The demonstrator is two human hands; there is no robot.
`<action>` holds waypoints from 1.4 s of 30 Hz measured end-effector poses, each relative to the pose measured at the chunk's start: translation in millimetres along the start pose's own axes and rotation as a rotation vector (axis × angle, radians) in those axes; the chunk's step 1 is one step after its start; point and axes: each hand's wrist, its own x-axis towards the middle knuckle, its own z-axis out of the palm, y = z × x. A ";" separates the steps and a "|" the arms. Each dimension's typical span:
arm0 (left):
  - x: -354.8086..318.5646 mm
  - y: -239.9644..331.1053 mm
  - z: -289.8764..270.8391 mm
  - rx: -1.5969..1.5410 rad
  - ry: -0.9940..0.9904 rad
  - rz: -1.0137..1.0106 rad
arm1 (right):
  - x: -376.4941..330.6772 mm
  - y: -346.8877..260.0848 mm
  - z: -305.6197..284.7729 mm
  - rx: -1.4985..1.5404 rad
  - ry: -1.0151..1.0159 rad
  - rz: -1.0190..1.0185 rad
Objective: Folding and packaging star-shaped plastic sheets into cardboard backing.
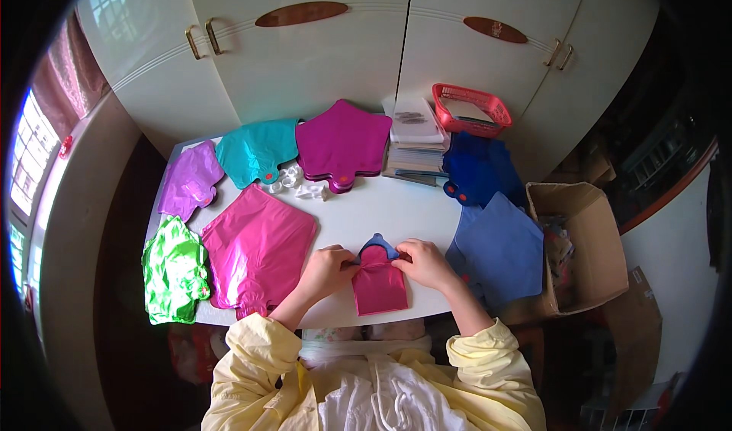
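Observation:
On the white table in front of me lies a small folded bundle of foil balloons, mostly pink with a blue piece around its top end. My left hand pinches the bundle's upper left side. At the upper right corner, the fingers of my right hand are closed on the blue edge. A pile of flat pink foil balloons is nearest to my left hand. Beyond my right hand rests a pile of light blue foil balloons. The fingertips partly cover the bundle's edges.
Flat foil piles in green, lilac, teal, magenta and dark blue ring the table. Small white rolls lie near the middle. Behind are stacked cards and a red basket. A cardboard box stands right.

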 end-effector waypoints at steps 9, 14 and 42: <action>-26.0 39.6 9.3 0.383 -0.063 0.461 | 0.0 -1.2 4.0 0.034 0.016 0.084; -41.1 35.2 28.5 0.472 -0.278 0.561 | 1.7 -2.9 0.3 0.050 -0.015 0.125; -39.6 6.1 24.0 0.310 -0.021 0.250 | -6.4 -2.8 18.2 -0.152 0.183 -0.235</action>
